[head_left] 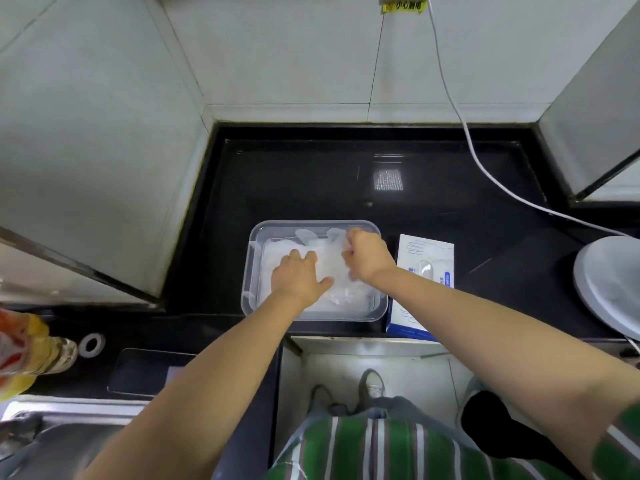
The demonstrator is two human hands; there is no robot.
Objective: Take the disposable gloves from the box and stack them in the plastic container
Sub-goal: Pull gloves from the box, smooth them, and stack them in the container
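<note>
The right grip (367, 258) is clenched on a thin, translucent white disposable glove (337, 237), its fingers curled round the film at the far right of the clear rectangular plastic container (311, 225). The glove's fingertips reach the container's far wall. The left grip (299, 275) is released: it lies palm down on the crumpled stack of translucent gloves (349, 294) that fills the container, thumb spread toward the right grip. The two are close together, with a strip of film between them.

The container stands on the glossy black desk (346, 178), near its front edge. Just beside it on the right lies the white-and-blue cardboard glove box (426, 258), partly covered by the right forearm. A white cable (485, 171) runs down the tiled wall and across the desk toward a round white object (609, 282) at the right edge. At the far left stands a bottle with an orange and yellow label (20, 348), above a steel sink (52, 445).
</note>
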